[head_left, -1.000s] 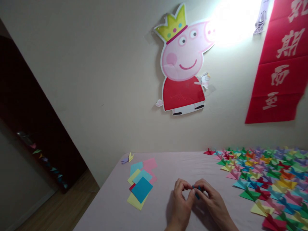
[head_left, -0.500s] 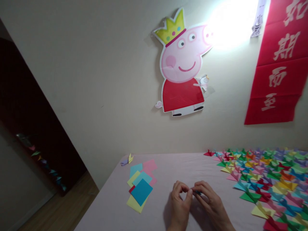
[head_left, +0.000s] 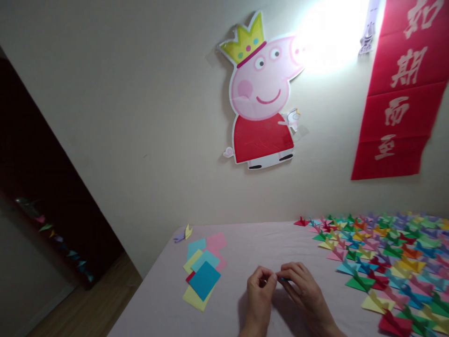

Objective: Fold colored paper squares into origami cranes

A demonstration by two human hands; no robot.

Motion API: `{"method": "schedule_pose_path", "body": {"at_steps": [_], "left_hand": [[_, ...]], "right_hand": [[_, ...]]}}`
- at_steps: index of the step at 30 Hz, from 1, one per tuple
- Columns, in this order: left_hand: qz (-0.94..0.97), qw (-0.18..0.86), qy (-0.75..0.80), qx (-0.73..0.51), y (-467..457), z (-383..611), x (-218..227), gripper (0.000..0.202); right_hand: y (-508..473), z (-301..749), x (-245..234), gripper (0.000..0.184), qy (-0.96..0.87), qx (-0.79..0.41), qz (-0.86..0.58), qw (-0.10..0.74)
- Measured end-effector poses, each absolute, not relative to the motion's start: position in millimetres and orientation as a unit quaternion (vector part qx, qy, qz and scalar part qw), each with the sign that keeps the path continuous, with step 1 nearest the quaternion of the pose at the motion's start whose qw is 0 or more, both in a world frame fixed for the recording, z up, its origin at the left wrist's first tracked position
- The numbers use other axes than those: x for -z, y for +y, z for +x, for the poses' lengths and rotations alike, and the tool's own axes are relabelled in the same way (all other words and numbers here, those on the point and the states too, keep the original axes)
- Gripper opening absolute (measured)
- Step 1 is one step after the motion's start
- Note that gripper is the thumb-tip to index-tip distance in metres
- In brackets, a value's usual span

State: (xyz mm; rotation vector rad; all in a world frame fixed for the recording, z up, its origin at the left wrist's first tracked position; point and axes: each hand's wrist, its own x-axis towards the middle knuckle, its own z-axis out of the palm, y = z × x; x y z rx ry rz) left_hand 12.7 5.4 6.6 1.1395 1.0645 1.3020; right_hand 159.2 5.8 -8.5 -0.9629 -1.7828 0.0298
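Head view: left hand (head_left: 258,294) and right hand (head_left: 304,294) low over the front-centre of the pink table (head_left: 245,243), fingertips meeting. Both curled shut, pinching a small blue folded paper (head_left: 286,279) between thumbs and forefingers. Only a sliver of blue visible under the right forefinger, rest hidden by fingers. Paper near the front edge, on or just over the surface, cannot tell which, between the loose sheets and the crane field. Towards the left edge: fanned stack of paper squares (head_left: 202,279), blue on top, yellow, pink and red beneath, well apart from the left hand. At the far left corner: two tiny folded pieces (head_left: 184,232), one purple, one yellow, just beside each other. Right half of the surface, back edge to front: rows of folded paper cranes (head_left: 382,262), many colours, packed close, nearest ones near the right hand, not touching. On the wall behind: crowned pig cutout (head_left: 261,93), red banner (head_left: 396,93) with pale characters, bright lamp glare (head_left: 329,37) between them. Left of the table: dark opening (head_left: 42,178), string of small cranes (head_left: 56,236) across it.
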Motion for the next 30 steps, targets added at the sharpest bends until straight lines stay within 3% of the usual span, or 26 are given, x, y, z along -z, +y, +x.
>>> {"method": "schedule_pose_path", "body": {"at_steps": [9, 17, 23, 30], "left_hand": [[0.400, 0.665, 0.419, -0.471, 11, 8, -10, 0.037], [0.397, 0.703, 0.395, -0.438, 15, 4, -7, 0.033], [0.450, 0.661, 0.412, -0.438, 18, 4, -3, 0.027], [0.575, 0.503, 0.443, -0.468, 8, 3, -10, 0.011]], "right_hand": [[3, 160, 3, 0.011, -0.737, -0.086, -0.400, 0.537], [1, 161, 2, 0.021, -0.716, -0.167, -0.421, 0.531], [3, 160, 4, 0.026, -0.668, -0.235, -0.449, 0.545], [4, 158, -1, 0.028, -0.620, -0.314, -0.462, 0.552]]}}
